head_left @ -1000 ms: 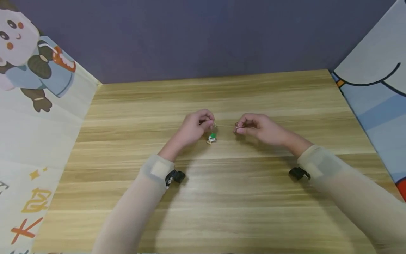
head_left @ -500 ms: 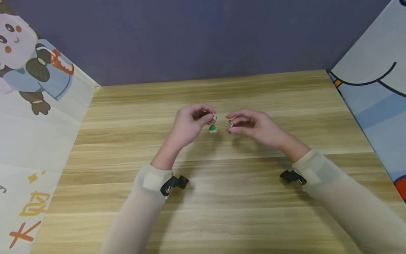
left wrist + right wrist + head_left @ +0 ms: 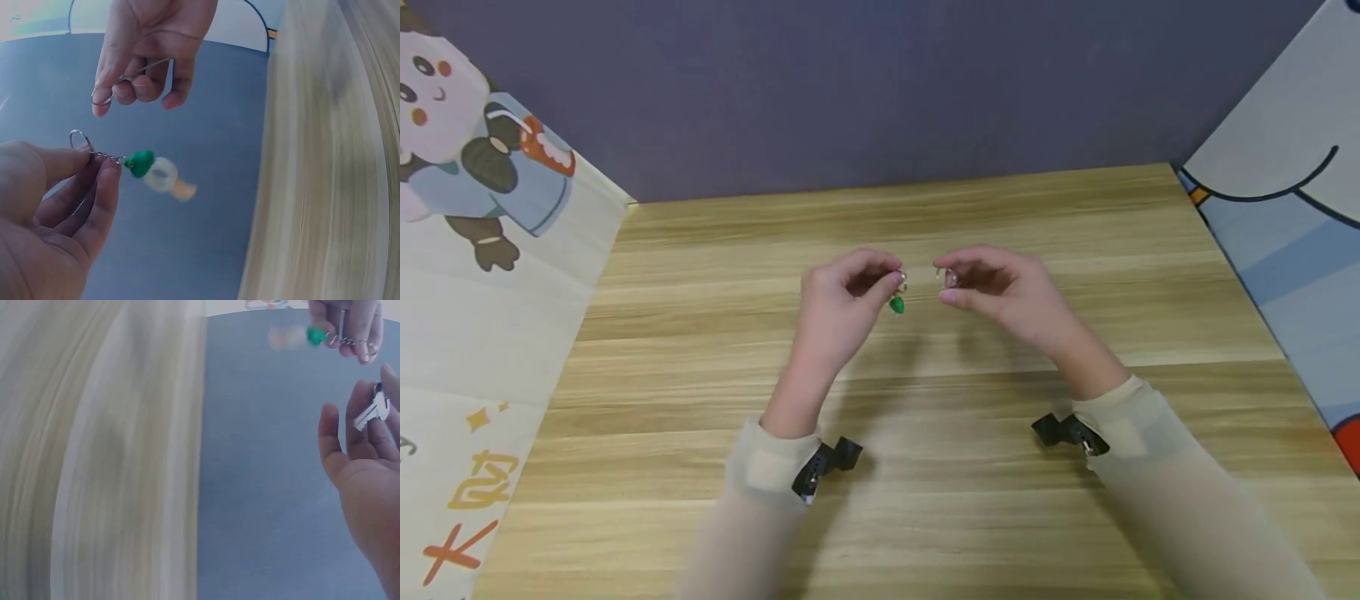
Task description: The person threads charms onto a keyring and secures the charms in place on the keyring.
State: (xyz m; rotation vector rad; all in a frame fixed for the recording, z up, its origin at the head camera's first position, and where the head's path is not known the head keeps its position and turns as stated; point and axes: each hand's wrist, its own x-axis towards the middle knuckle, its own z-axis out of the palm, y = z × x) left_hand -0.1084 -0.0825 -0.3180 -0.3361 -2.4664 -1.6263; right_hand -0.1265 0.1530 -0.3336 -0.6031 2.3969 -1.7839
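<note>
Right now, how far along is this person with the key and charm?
Done: key and charm keychain are off the table. In hand: the left hand pinches the keychain; the right hand holds the key. Remaining: they're apart, so joining them, perhaps.

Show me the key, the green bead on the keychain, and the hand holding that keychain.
Key (image 3: 374, 414): right wrist view, about mid-length on the metal.
Green bead (image 3: 139, 164): left wrist view, middle of its body.
Left hand (image 3: 841, 305): head view, near the thumb's base.
</note>
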